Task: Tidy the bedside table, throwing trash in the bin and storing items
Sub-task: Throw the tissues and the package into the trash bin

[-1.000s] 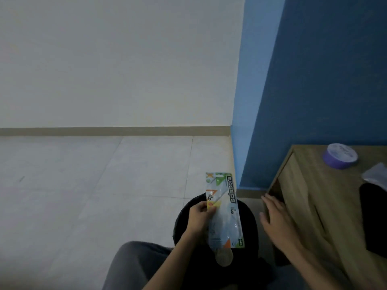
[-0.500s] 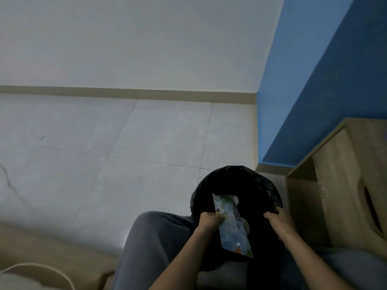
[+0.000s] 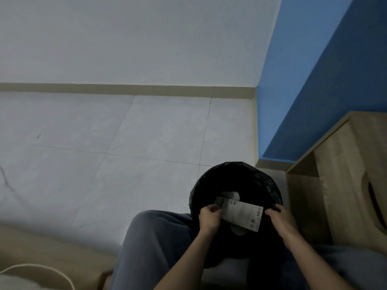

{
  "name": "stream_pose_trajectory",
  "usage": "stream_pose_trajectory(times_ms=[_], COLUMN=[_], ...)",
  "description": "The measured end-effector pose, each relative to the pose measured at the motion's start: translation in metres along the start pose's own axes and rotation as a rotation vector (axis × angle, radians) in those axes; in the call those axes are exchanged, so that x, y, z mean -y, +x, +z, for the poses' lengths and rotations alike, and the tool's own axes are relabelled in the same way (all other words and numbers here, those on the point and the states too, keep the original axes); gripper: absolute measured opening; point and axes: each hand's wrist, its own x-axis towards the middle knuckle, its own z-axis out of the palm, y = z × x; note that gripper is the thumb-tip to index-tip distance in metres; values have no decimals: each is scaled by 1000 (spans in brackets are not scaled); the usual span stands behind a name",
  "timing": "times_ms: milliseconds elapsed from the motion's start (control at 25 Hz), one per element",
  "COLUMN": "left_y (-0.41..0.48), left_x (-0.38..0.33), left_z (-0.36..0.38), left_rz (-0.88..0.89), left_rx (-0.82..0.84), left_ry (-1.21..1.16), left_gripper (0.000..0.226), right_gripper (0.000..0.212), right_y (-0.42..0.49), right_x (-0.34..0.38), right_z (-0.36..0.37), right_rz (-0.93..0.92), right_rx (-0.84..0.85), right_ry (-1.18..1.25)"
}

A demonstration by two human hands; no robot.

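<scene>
Now the flat grey-backed cardboard scissor package (image 3: 243,214), upright and printed side up a second ago, lies turned over above the black-lined round bin (image 3: 236,176), pinched by the left hand (image 3: 209,217) while the right hand (image 3: 281,216) grips the rim, so disposal appears imminent.

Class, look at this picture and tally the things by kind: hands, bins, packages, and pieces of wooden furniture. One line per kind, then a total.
Hands: 2, left hand with its grip on the package, right hand at the bin's rim
Bins: 1, black-lined bin
Packages: 1, flat card package over the bin
Wooden furniture: 1, bedside table
Total: 5
</scene>
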Motion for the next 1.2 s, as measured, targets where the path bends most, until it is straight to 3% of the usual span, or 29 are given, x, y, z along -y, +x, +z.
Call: stream_pose_trajectory(times_ms=[120, 200, 320, 440, 720, 960, 1120, 1200], left_y=[-6, -4, 9, 24, 79, 151, 172, 167], left_x=[2, 5, 9, 1, -60, -138, -174, -182], left_z=[-11, -17, -22, -28, -37, -29, -31, -33], left_rz=[185, 131, -69, -119, -18, 105, 171, 173], left_rx=[-354, -447, -343, -321, -289, -223, -86, -11], left_ry=[291, 340, 116, 39, -53, -154, -358, -381], left_gripper=[41, 51, 59, 53, 52, 58, 25, 27], right_gripper=[48, 47, 43, 39, 43, 50, 55, 56], right_y=[-1, 0, 7, 22, 87, 168, 194, 190], right_x=[0, 2, 6, 16, 68, 147, 176, 173], right_z=[2, 5, 12, 17, 25, 24, 18, 11], right_rz=[10, 8, 7, -12, -38, -164, -244, -262], right_rx=[-41, -47, -66, -98, -71, -68, -61, -34], right_ry=[36, 52, 98, 144, 306, 427, 514, 551])
